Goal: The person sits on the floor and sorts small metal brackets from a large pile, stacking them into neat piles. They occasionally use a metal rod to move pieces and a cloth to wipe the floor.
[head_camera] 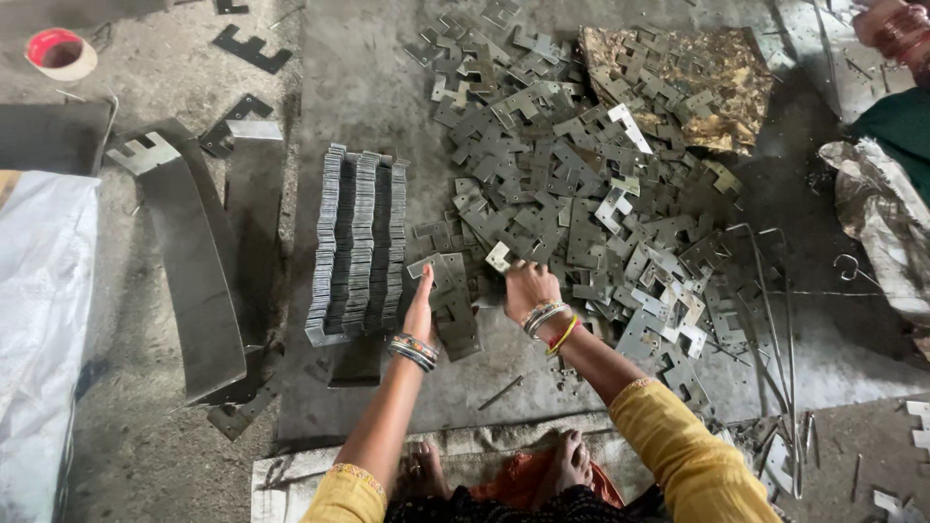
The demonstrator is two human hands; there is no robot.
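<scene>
Bare feet (572, 463) tucked on a cloth at the near edge of the floor, partly hidden by yellow sleeves. Beyond them, a wide heap of notched grey metal plates (591, 194) spread over the metal floor sheet (358, 77), its far right part lying on a crumpled golden foil (717, 87). Left of the heap, neat stacked rows of plates (356, 242), standing on edge. Curved steel strip (189, 281) near the sheet's left edge. Left hand (421, 310) edge-on beside the stack, fingers straight and pressed together against a short row of plates (450, 300). Right hand (528, 289) at the heap's near edge, fingers curled, pinching a small pale plate (499, 256); fingertips hidden.
</scene>
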